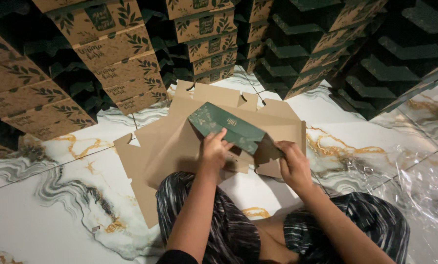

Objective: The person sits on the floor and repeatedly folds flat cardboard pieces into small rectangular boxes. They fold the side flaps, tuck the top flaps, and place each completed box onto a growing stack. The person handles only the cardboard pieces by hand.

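Where hands (253, 159) grip, green box (226, 128) half-hidden.

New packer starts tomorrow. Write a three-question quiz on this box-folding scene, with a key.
1. True or false: both the left hand and the right hand grip the green carton.
2. What lies under the green carton?
A. a blue tray
B. flat brown cardboard blanks
C. a metal rack
3. Fill in: the stacks of finished boxes stand on a marble-patterned ____.

Key:
1. True; each hand holds one end.
2. B
3. floor
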